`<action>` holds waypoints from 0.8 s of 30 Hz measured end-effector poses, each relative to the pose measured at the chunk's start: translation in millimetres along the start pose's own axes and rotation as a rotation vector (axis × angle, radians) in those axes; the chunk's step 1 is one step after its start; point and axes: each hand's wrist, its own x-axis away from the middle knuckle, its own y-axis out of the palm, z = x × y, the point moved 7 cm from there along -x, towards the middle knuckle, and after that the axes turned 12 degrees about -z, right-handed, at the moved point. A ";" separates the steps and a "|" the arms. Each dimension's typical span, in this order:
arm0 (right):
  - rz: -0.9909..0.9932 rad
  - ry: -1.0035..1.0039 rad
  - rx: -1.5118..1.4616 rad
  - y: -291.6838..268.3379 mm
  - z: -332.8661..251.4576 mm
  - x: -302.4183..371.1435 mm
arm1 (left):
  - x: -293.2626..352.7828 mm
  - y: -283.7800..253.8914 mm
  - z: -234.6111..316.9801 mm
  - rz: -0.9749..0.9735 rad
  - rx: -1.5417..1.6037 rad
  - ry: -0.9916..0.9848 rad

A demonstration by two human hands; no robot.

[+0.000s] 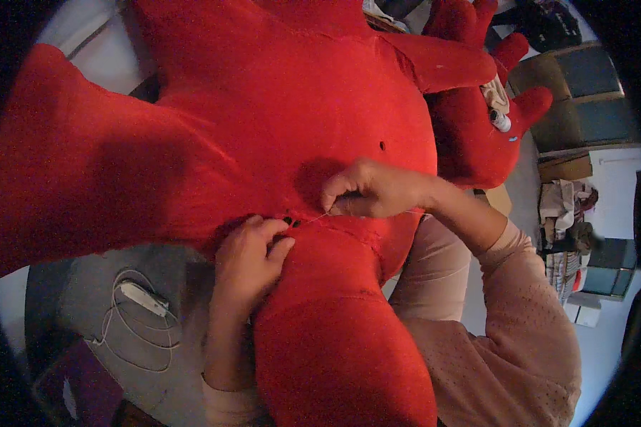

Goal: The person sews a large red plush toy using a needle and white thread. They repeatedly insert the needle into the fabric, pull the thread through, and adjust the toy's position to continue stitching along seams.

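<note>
Right hand [377,188]: mine. Forearm entering from the right, elbow bent, sleeve [527,313] pushed up, wrist carried above the red cloth. Fingers curled inward, thumb and forefinger pressed together at the tips, pinching a fine pale thread [315,218]. Whether a needle sits in that pinch, I cannot tell.

Left hand [246,260]: mine. Forearm rising from the lower edge, back of the hand upward, fingertips laid on the cloth. My thumb and forefinger point toward the right hand, a narrow gap showing between their tips; whether they nip a fold of fabric, I cannot tell.

Red stuffed figure [299,92]: large, fabric-covered, lying beneath both hands and spreading well past them. Thread: slanting from small dark spots [296,223] just beside my left fingertips up to the right-hand pinch. Dark round hole [382,146]: in the red cloth, above my right hand.

White power strip [146,299]: on the grey surface [78,299] left of my left forearm, its white cord looped around it.

White cylinder [501,122]: dark-ended, near the upper right, beside a cream cloth [494,94]; any print on it too small to read.
</note>
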 end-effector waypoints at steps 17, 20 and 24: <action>-0.069 -0.013 0.477 -23.3 -6.2 -11.1 | -11.8 -4.3 11.3 -0.016 0.218 -0.031; -0.088 -0.032 0.524 -20.4 -8.3 -15.2 | -12.7 -3.5 10.7 -0.038 0.220 -0.040; -0.099 -0.088 0.549 -19.6 -14.2 -22.0 | -11.6 -3.1 7.8 -0.039 0.253 -0.051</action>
